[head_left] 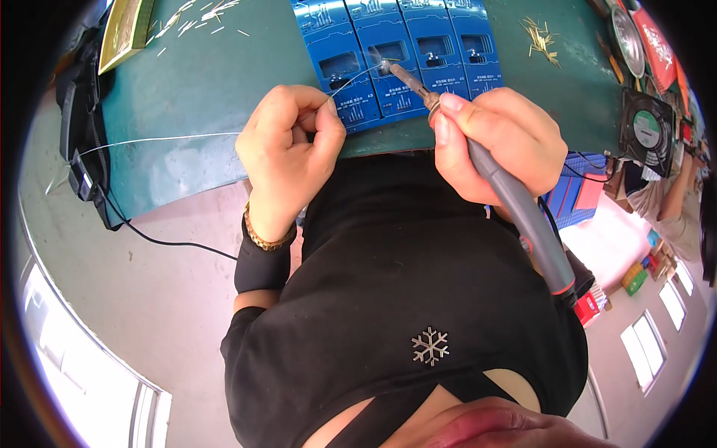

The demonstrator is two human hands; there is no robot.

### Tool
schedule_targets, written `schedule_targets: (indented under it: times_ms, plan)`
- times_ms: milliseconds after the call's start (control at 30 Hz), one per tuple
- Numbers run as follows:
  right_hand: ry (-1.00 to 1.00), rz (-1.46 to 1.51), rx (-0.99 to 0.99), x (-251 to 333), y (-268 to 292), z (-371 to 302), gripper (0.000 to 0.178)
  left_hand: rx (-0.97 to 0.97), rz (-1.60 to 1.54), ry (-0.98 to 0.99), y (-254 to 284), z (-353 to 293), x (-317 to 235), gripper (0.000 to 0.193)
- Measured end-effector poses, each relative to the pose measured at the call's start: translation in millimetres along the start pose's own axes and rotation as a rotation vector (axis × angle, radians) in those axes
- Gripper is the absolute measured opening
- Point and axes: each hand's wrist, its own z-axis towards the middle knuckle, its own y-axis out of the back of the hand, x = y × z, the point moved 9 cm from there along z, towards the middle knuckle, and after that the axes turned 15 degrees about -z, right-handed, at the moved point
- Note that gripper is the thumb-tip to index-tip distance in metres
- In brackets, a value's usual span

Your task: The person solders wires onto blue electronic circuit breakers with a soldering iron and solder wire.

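My right hand (500,142) is closed round the grey handle of a soldering iron (523,216). The iron's tip touches a spot by a cutout in a blue circuit board panel (403,101), and a wisp of smoke shows there. Between thumb and fingers of my left hand (291,142) is pinched a thin solder wire (172,138). One end of the wire reaches the iron's tip; the rest runs off leftward past the table edge. The panel has several like sections side by side and lies flat, its top cut off by the frame.
Loose metal pins (202,15) lie on the green mat (246,75) at the upper left, beside a yellow-edged box (123,33). More gold pins (541,43) lie right of the panel. A black fan (648,131) and a round metal dish (626,41) stand at the far right.
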Motion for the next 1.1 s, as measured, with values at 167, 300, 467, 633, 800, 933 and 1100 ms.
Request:
schedule_targets:
  times_ms: [167,300,467,633,800,933,1100]
  plan:
    - [0.121,-0.028,0.08,14.1,-6.8,-0.9,0.018,0.021,0.054,-0.003,-1.4,-0.8,0.8,0.014]
    - [0.143,-0.027,0.068,14.4,-6.4,-2.2,0.019,0.031,0.076,-0.022,-2.5,0.0,-1.5,0.014]
    - [0.098,-0.012,0.046,12.2,-2.8,-3.0,0.021,0.04,0.082,-0.046,-1.7,-0.9,-3.3,0.014]
    - [0.065,-0.007,0.027,9.5,1.0,-3.1,0.022,0.018,0.053,-0.052,0.4,-0.7,-2.4,0.014]
    - [0.087,0.02,0.028,9.9,3.1,-3.1,0.022,0.017,0.057,-0.066,0.8,-2.2,-1.0,0.014]
    - [0.099,0.052,0.039,11.7,-3.9,-4.1,0.02,0.019,0.057,-0.061,1.0,-1.9,-0.3,0.014]
    - [0.142,-0.009,0.021,14.1,-6.4,-4.1,0.019,0.025,0.065,-0.054,0.0,-1.5,-0.2,0.014]
